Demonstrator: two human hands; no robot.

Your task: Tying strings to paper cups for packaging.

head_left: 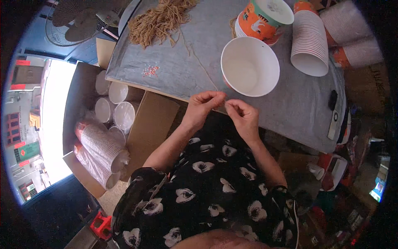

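My left hand is pinched closed on the end of a thin tan string at the table's near edge. That string runs back across the table toward a loose tan bundle of strings. Close beside it, my right hand is also in a pinch, fingertips almost touching the left ones. Whatever lies between the right fingertips is too small to make out. Just beyond my hands stands a large white paper tub, its mouth toward me. A small scatter of red and white bead-like bits lies left on the table.
Behind the tub are printed orange and green tubs and a nested stack of white tubs. A cardboard box at the left holds several wrapped tub stacks. A fan stands far left; a white-and-black device lies at the table's right edge.
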